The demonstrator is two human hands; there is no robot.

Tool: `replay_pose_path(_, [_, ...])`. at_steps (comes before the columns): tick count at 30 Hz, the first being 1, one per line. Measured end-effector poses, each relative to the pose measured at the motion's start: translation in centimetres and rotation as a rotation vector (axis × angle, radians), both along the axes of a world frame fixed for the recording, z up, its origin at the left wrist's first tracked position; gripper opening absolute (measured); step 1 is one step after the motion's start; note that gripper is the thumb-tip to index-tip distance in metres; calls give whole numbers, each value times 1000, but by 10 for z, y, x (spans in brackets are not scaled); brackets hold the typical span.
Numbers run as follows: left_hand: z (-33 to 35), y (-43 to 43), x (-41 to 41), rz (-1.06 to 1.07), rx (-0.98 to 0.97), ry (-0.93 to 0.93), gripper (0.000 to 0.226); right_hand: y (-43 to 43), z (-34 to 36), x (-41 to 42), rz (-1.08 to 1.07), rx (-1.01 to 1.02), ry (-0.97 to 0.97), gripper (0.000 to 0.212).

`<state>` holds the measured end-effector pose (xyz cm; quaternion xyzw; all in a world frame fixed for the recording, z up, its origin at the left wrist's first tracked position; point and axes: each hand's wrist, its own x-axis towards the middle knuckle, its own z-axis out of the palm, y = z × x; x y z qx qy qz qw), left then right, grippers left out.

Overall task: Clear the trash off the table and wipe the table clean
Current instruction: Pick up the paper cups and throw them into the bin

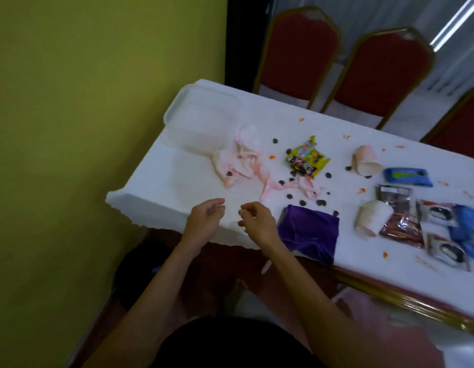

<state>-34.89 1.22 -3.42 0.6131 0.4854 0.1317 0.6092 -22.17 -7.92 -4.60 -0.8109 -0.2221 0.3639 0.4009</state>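
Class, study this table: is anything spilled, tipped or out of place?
Yes. The far paper cup and the near paper cup lie on their sides at the right; crumpled pink tissues, a yellow snack wrapper and dark crumbs litter the white tablecloth.

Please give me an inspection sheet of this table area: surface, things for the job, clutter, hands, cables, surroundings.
Surface: white tablecloth, strewn with dark crumbs and orange bits.
Job's things: purple cloth at the near edge; crumpled tissues; yellow wrapper; far paper cup and near paper cup, both tipped over; blue packet; shiny wrappers.
Clutter: clear plastic container at the far left corner.
Hands: left hand and right hand over the near edge, fingers loosely curled, holding nothing.
Cables: nothing seen.
Surroundings: green wall at left; red chairs behind the table.
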Motion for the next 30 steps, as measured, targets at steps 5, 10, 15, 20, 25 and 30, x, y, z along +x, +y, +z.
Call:
replay_pose_path(5, [16, -15, 47, -74, -3, -44, 26, -31, 18, 44, -136, 51, 69, 22])
replay_pose_path(10, [29, -24, 102, -112, 1, -62, 28, -49, 34, 93, -204, 101, 91, 18])
replay_pose_path(15, [38, -37, 166, -117, -36, -80, 29, -67, 47, 151, -193, 122, 106, 15])
replay_pose_path(20, [40, -59, 225, -134, -69, -83, 24, -83, 51, 207, -203, 116, 81, 17])
replay_pose_path(25, [34, -83, 264, -172, -103, -37, 28, -112, 41, 255, -297, 2, -55, 23])
replay_pose_path(30, [21, -105, 294, -262, -140, 43, 26, -159, 13, 290, -495, -362, -251, 53])
